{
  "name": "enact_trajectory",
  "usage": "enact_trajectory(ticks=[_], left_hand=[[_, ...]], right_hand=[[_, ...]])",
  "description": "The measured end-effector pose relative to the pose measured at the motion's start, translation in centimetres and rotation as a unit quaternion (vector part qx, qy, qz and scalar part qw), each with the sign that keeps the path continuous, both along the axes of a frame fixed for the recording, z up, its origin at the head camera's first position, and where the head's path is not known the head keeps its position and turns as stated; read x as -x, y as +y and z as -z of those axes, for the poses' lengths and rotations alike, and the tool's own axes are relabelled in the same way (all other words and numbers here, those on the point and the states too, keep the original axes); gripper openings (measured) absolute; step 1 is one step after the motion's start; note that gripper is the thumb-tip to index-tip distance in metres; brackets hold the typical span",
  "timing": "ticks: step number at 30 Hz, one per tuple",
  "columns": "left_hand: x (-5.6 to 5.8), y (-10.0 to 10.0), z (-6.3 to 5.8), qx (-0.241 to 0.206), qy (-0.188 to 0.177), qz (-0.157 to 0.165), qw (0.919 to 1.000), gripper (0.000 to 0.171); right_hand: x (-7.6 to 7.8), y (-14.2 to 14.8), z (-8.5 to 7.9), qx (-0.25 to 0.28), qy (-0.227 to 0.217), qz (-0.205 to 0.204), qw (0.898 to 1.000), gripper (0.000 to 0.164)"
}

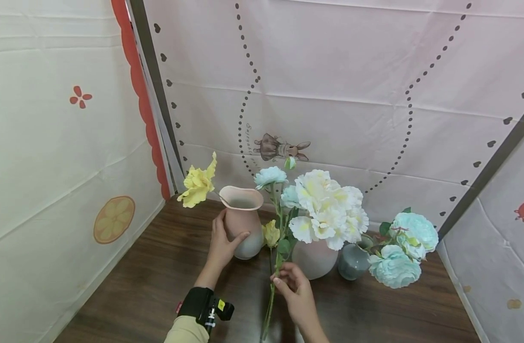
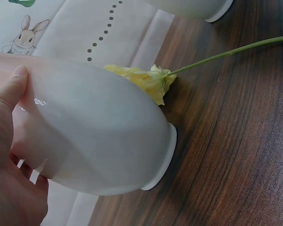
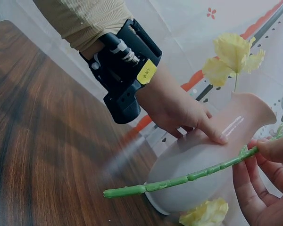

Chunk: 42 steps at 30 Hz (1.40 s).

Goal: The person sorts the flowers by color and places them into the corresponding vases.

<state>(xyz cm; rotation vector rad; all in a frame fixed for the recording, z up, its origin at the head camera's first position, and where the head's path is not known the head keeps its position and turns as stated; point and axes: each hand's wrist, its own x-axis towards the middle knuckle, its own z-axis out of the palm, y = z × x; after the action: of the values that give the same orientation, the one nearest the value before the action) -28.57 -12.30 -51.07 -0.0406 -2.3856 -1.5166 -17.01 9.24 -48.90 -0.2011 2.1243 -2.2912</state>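
My left hand (image 1: 221, 245) grips the side of a tall pink-to-grey vase (image 1: 243, 221) with a wavy rim, its thumb across the front. A yellow flower (image 1: 197, 185) leans out of that vase over the left of the rim. In my right hand (image 1: 297, 290), thumb and fingers pinch the green stem (image 3: 179, 180) of a light blue flower spray (image 1: 270, 176). The spray stands nearly upright to the right of the vase, and the cut end of its stem points down toward the table. Beside the vase's base lies a second yellow flower (image 2: 153, 82), head toward the back.
Right of the spray, big white flowers (image 1: 328, 207) rise above a rounded pink-and-white vase (image 1: 315, 259). A small blue-grey vase (image 1: 352, 262) stands next to it, with light blue flowers (image 1: 395, 267) leaning right. Printed cloth walls (image 1: 330, 119) enclose the dark wooden table (image 1: 137, 286).
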Motion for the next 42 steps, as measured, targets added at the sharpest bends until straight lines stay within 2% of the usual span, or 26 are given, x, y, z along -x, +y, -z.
enact_trajectory(ticks=[15,24,27,30,42], left_hand=[[0.1,0.0,0.0,-0.007,0.010,0.003,0.9999,0.096],[0.2,0.0,0.2,-0.004,0.026,-0.001,0.9997,0.096],[0.2,0.0,0.4,-0.006,0.037,0.000,0.9993,0.096],[0.2,0.1,0.3,-0.004,0.044,0.004,0.9990,0.095],[0.0,-0.1,0.1,0.003,0.020,0.004,0.9998,0.096]], right_hand=[[-0.7,-0.3,-0.7,-0.019,0.019,-0.039,0.999,0.024],[-1.0,0.0,-1.3,-0.046,0.033,-0.101,0.993,0.024],[-1.2,0.0,-1.7,-0.049,0.031,-0.110,0.992,0.025],[-1.3,0.2,-2.1,-0.048,0.037,-0.111,0.992,0.025],[-1.9,1.1,-4.0,-0.042,0.068,-0.092,0.993,0.024]])
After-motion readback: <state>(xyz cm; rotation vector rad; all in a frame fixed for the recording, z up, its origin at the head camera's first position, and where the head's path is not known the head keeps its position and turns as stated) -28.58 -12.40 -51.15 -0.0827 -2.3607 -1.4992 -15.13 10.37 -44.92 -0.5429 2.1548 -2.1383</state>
